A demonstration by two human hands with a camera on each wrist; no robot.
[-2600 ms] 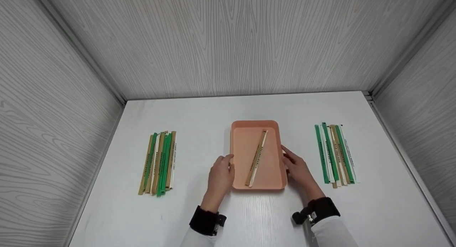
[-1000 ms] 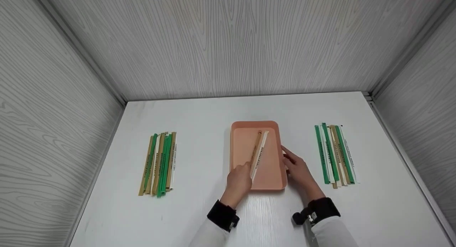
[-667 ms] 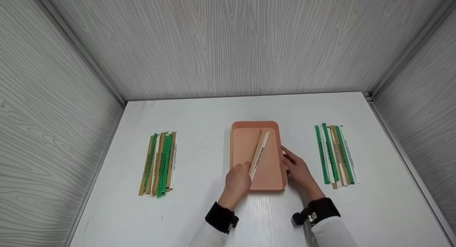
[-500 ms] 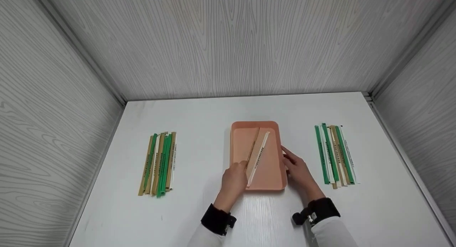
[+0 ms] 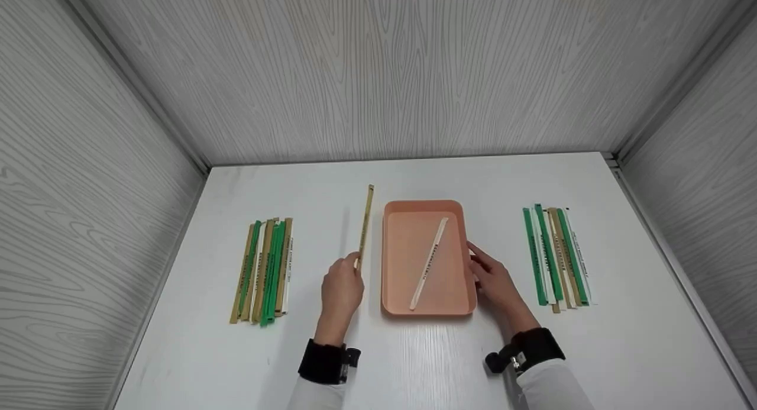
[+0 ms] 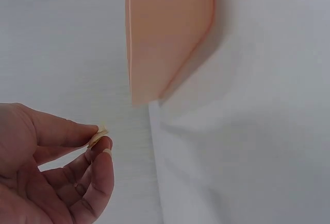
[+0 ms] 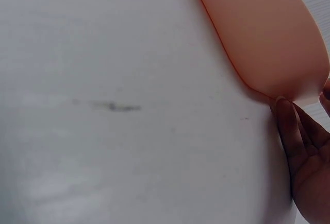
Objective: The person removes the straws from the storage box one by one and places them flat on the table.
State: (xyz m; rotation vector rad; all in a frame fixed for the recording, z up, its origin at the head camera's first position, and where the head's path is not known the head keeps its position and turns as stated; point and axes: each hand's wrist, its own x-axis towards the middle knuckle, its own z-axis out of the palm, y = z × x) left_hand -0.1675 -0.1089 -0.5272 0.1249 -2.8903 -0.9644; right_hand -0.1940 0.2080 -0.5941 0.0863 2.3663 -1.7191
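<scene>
My left hand pinches a brown paper-wrapped straw between thumb and fingertips, holding it by its near end over the table left of the tray. Up close in the left wrist view, the straw's zigzag-cut end pokes out between thumb and finger. The pink tray lies in the middle of the table. On its floor a white paper-wrapped straw with dark print lies aslant. My right hand rests against the tray's right side, and the right wrist view has its thumb at the outer wall.
To the left lies a row of green, brown and white wrapped straws. A similar row of wrapped straws lies to the right. Grey wood-grain panels close off the back and both sides of the white table.
Earlier the brown straw lay beside the white one in the tray. My left hand took hold of it, lifted it out and moved left. The right hand has stayed put.
</scene>
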